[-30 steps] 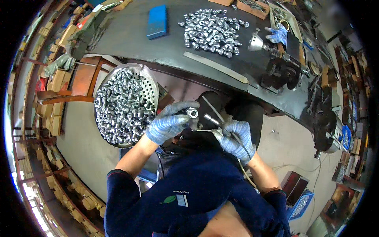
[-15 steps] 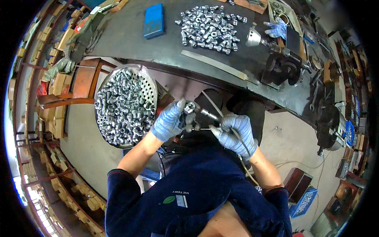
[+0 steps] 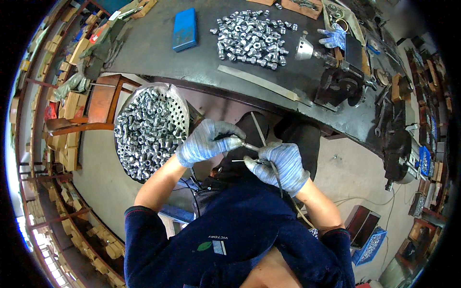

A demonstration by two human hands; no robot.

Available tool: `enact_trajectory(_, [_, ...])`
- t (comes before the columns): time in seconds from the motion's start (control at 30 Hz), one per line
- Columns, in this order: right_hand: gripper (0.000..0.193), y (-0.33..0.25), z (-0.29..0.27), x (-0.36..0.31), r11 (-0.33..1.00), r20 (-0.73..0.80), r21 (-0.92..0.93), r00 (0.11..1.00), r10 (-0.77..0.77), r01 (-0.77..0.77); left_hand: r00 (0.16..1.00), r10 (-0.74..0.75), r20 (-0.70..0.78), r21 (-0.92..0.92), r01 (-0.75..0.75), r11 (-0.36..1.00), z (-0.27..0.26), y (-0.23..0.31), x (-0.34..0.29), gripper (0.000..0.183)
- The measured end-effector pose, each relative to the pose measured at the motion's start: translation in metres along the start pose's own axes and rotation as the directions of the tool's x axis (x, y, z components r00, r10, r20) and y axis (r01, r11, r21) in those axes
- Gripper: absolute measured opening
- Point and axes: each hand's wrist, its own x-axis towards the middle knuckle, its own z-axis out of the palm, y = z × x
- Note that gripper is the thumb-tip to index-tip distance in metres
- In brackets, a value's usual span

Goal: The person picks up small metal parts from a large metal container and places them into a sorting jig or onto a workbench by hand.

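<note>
My left hand (image 3: pixel 206 141), in a blue-grey knit glove, is closed, with thumb and forefinger pinched at the near end of a small metal cylinder (image 3: pixel 250 147). Its other end runs into my right hand (image 3: pixel 283 165), gloved alike and closed. That hand also grips a long thin file (image 3: pixel 259 127), which slants across the hand and out below it. A thin pale pin (image 3: pixel 237 160) sticks out by the right thumb. Whatever lies inside the left palm is hidden. Both hands are above my lap, near the bench edge.
To the left stands a perforated metal basin (image 3: pixel 180 108) full of metal fittings (image 3: pixel 149 129). On the dark bench (image 3: pixel 144 53) lie a pile of fittings (image 3: pixel 252 41), a blue box (image 3: pixel 185 30), a flat file (image 3: pixel 259 82) and a bench vise (image 3: pixel 338 86). A blue crate (image 3: pixel 370 247) is at the lower right.
My left hand has turned over and moved right, so its fingers meet the metal cylinder. The metal fitting seen in its fingers before is out of sight. My right hand has shifted slightly.
</note>
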Motion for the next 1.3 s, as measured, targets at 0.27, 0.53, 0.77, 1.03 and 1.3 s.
enact_trajectory(0.27, [0.027, 0.012, 0.01, -0.009, 0.943, -0.054, 0.291, 0.981, 0.187, -0.164, 0.99, 0.138, 0.005, 0.045, -0.138, 0.989, -0.002, 0.001, 0.008, 0.031])
enact_trajectory(0.53, [0.032, 0.01, -0.003, -0.022, 0.91, -0.045, 0.293, 0.947, 0.319, -0.292, 0.973, 0.06, -0.223, 0.053, -0.049, 0.997, -0.005, -0.013, 0.013, 0.025])
enact_trajectory(0.77, [0.038, -0.026, -0.034, -0.011, 0.916, -0.071, 0.398, 0.997, -0.028, 0.054, 0.853, 0.36, -0.377, 0.658, -0.026, 0.752, -0.003, -0.03, 0.023, 0.017])
enact_trajectory(1.03, [0.039, -0.028, -0.024, -0.009, 0.963, -0.025, 0.267, 0.999, 0.045, -0.037, 0.869, 0.343, -0.356, 0.682, -0.009, 0.732, 0.002, -0.021, 0.023, 0.015])
enact_trajectory(1.3, [0.035, -0.027, -0.008, 0.002, 0.961, -0.015, 0.271, 0.998, 0.056, -0.05, 0.865, 0.405, -0.295, 0.705, -0.089, 0.703, 0.01, -0.02, 0.025, 0.015])
